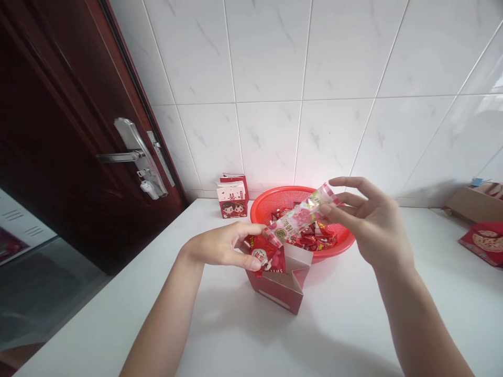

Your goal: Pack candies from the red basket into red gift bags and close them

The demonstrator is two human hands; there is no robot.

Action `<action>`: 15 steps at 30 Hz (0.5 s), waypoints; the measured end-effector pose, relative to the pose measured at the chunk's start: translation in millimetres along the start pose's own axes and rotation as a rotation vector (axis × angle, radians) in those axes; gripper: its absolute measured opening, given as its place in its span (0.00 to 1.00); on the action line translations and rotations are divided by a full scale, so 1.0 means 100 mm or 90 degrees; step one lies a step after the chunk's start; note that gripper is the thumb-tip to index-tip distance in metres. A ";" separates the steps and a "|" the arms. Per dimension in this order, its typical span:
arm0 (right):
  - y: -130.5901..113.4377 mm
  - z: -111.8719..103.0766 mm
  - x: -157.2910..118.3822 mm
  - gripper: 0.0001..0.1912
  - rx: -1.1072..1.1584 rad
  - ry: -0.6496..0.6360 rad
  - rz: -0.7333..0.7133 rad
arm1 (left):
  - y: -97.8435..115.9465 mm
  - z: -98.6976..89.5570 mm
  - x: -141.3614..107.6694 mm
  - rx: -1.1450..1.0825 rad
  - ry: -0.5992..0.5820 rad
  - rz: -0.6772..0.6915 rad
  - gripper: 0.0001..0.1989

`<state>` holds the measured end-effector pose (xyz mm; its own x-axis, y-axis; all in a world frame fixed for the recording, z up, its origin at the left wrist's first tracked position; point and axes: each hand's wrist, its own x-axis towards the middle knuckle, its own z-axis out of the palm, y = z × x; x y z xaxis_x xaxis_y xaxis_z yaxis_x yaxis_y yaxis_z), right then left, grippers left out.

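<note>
My right hand (365,222) pinches the upper end of a long pink-and-white snack packet (301,214) printed with red fruit, holding it slantwise over the basket. The packet's lower end reaches down to my left hand (223,246). That hand is closed on a red candy packet (262,256), thumb across its front, at the opening of a small red cardboard box (277,290). The box stands on the table with its flaps up; its inside is partly hidden. Behind it, a red plastic basket (341,246) holds several red-wrapped candies (314,238).
A small red-and-white gift box (233,201) with cartoon figures stands against the tiled wall (267,136). To the right are a brown carton (473,201) and a red box (483,241). A dark wooden door (66,104) with a metal handle is left of the white table (157,277).
</note>
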<state>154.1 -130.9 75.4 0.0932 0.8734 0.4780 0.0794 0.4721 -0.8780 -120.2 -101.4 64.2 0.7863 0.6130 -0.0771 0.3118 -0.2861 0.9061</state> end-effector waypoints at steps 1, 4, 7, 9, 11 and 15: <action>0.03 0.03 0.01 0.26 -0.002 -0.017 0.017 | 0.01 0.00 0.01 0.003 -0.004 0.002 0.15; 0.10 0.08 0.03 0.26 -0.005 -0.057 0.049 | 0.02 0.02 0.02 0.009 0.004 0.015 0.15; 0.12 0.07 0.05 0.23 -0.012 -0.077 0.084 | 0.02 0.03 0.02 0.001 0.009 0.013 0.17; 0.11 0.02 0.07 0.23 -0.025 -0.098 0.113 | 0.01 0.03 0.02 -0.011 0.010 0.014 0.18; 0.11 -0.05 0.10 0.25 -0.039 -0.145 0.142 | 0.00 0.02 0.03 -0.025 0.009 0.021 0.18; 0.11 -0.22 0.17 0.25 -0.088 -0.334 0.173 | -0.03 0.01 0.04 -0.038 0.017 0.024 0.20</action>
<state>178.4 -113.7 74.1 -0.3711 0.9194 0.1302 0.2527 0.2349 -0.9386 -118.0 -98.8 61.1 0.7827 0.6216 -0.0318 0.2490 -0.2658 0.9313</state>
